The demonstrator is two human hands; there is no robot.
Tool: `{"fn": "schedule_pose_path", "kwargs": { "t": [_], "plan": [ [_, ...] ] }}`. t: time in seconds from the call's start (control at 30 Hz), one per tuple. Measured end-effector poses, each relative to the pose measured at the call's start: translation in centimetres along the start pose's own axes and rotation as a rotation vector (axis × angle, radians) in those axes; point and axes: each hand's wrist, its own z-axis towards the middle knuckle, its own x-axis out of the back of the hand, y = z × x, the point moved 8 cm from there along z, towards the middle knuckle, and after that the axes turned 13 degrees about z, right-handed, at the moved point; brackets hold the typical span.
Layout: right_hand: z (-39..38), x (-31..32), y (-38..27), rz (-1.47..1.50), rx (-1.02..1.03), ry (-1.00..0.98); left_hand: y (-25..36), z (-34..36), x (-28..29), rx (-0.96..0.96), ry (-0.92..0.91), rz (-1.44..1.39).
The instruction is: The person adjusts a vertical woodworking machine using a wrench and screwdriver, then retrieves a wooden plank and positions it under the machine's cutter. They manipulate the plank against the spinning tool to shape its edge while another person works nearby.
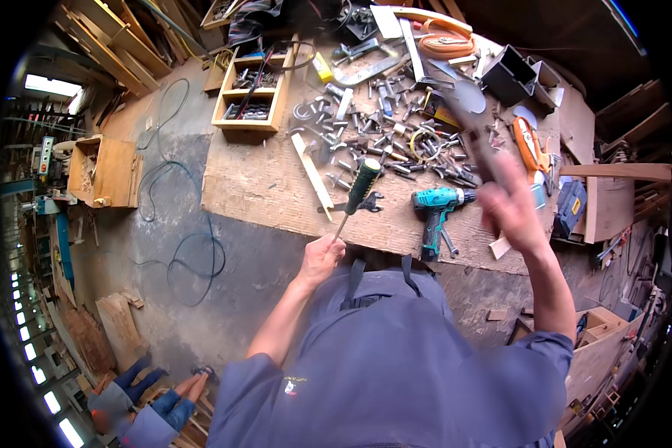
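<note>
My left hand (322, 257) is closed round the thin metal shaft of a screwdriver (364, 181), whose dark green handle points up and away from me over the table's near edge. My right hand (514, 205) is raised over the right side of the table, smeared by motion. A long dark tool (482, 153), too blurred to name, runs up from its fingers. Between the hands a teal cordless drill (434, 213) lies on the tabletop, with a small wrench (450, 243) beside it. Close to the screwdriver lie a dark adjustable wrench (372, 202) and a narrow wood strip (311, 175).
Loose bits and metal parts (384, 134) cover the middle of the wooden table (254, 190). A divided wooden box (248, 125) stands at its far left, an orange tool (527, 145) at the right. A cable (194, 250) loops over the floor. Two people (145, 418) are at the lower left.
</note>
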Motion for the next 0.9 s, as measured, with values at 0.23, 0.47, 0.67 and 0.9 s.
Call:
{"fn": "schedule_pose_path", "kwargs": {
  "t": [0.23,0.47,0.67,0.9],
  "plan": [
    [-2.3,-0.5,-9.2,0.088,0.223,0.021,1.1,2.1,-1.1,-0.216,0.011,0.114],
    [-2.7,-3.1,-6.9,-0.682,0.363,-0.102,7.2,5.2,-1.0,-0.429,0.061,0.099],
    [-2.9,-3.6,-7.1,-0.101,-0.053,-0.073,7.8,4.7,-0.7,-0.497,0.07,0.067],
    [-4.5,-0.8,-10.6,-0.189,0.335,0.138,9.8,6.5,-0.7,-0.555,0.093,0.084]
  ]
}}
